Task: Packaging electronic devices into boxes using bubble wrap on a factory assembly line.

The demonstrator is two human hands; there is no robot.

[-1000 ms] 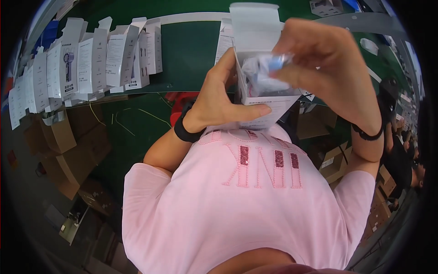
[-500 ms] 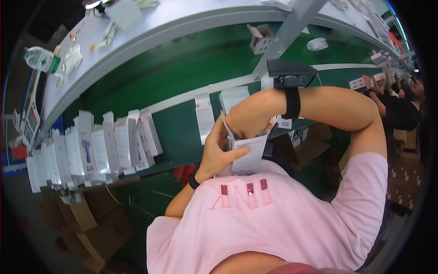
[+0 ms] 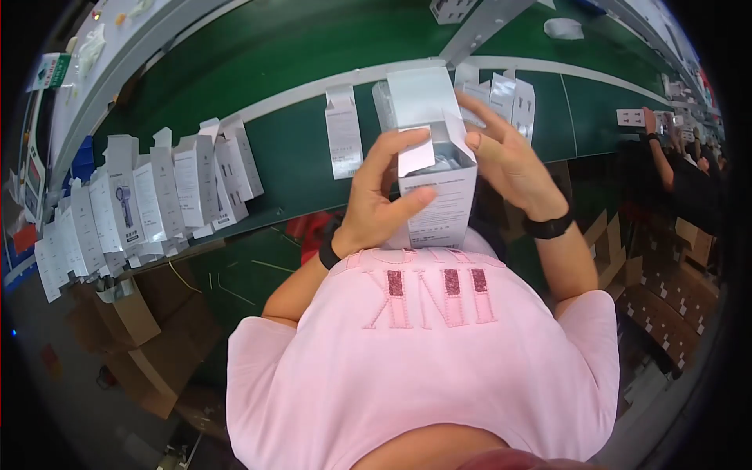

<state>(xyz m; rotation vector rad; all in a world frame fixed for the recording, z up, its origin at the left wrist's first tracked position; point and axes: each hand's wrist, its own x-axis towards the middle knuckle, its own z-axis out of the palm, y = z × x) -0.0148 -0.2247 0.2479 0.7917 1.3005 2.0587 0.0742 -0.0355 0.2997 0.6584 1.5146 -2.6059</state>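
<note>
A white cardboard box with printed text stands in front of my chest, its top flaps raised. Inside its mouth shows something greyish and shiny, perhaps wrapped in clear plastic; its kind cannot be made out. My left hand grips the box from the left, thumb on the printed face and forefinger on a flap. At the box's right upper edge is my right hand, fingers stretched apart and thumb tip beside a raised flap. Just behind stands a larger white box with a raised lid.
A narrow white box lies on the green bench. A row of open white boxes stands along the left. More white boxes are at the right, below a metal post. Brown cartons sit under the bench.
My right hand has come up out of the box and moved to its right side, fingers spread. My left hand still holds the box. The whole view has shifted.
</note>
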